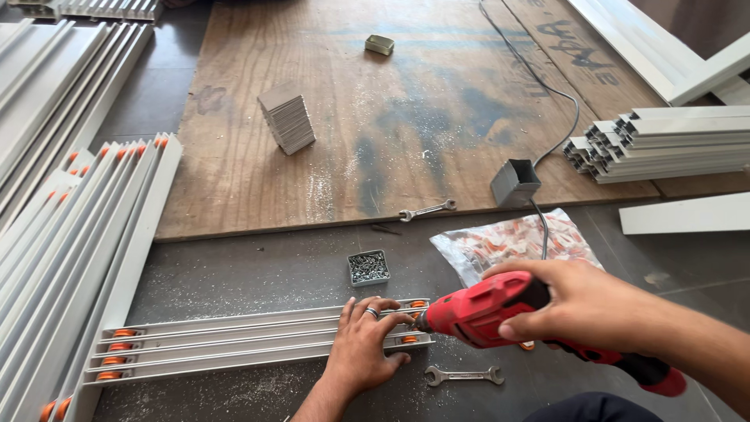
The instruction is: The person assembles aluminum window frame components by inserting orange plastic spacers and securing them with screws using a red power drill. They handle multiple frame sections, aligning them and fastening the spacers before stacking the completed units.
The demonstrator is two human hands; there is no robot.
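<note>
Gripped whole in the right hand (586,305), a red drill (484,309) points its tip at the end of a grey rail (234,340) lying on the floor (258,273), which the left hand (363,340) presses flat with spread fingers to steady it, a tin of screws (368,267) within reach.

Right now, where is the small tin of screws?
In the head view the small tin of screws sits on the grey floor, just above the left hand and left of the plastic bag.
</note>
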